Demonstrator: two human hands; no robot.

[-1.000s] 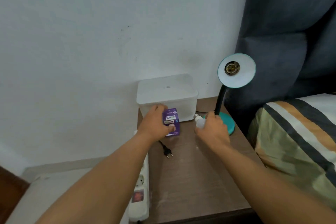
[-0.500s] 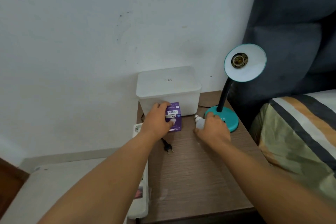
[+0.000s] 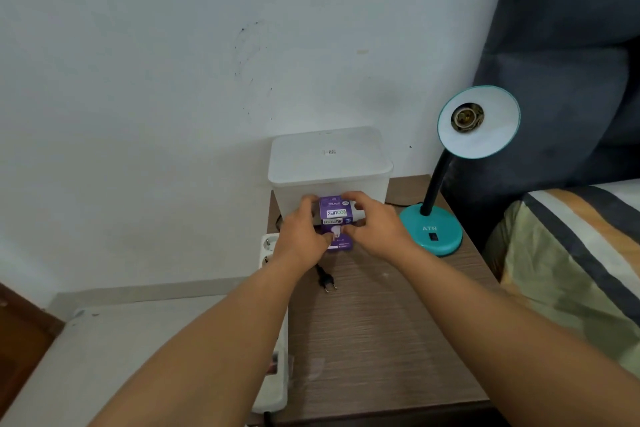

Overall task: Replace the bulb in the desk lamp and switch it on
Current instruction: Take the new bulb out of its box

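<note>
A teal desk lamp (image 3: 431, 232) stands at the right back of the wooden bedside table (image 3: 381, 340). Its shade (image 3: 485, 139) faces me, and the socket (image 3: 465, 116) inside holds no bulb. A small purple bulb box (image 3: 335, 218) stands upright in front of a white container. My left hand (image 3: 301, 239) grips the box's left side with the thumb across its front. My right hand (image 3: 381, 232) closes on its right side. A white bulb (image 3: 358, 214) shows between my right fingers; whether that hand holds it I cannot tell.
A frosted white plastic container (image 3: 329, 163) with a lid sits against the wall behind the box. The lamp's black plug (image 3: 327, 280) lies loose on the table. A white power strip (image 3: 275, 381) hangs along the table's left edge. A striped bed (image 3: 571, 253) borders the right side.
My right hand has moved left from beside the lamp base to the purple box, so both hands are now on it. The view has shifted a little.
</note>
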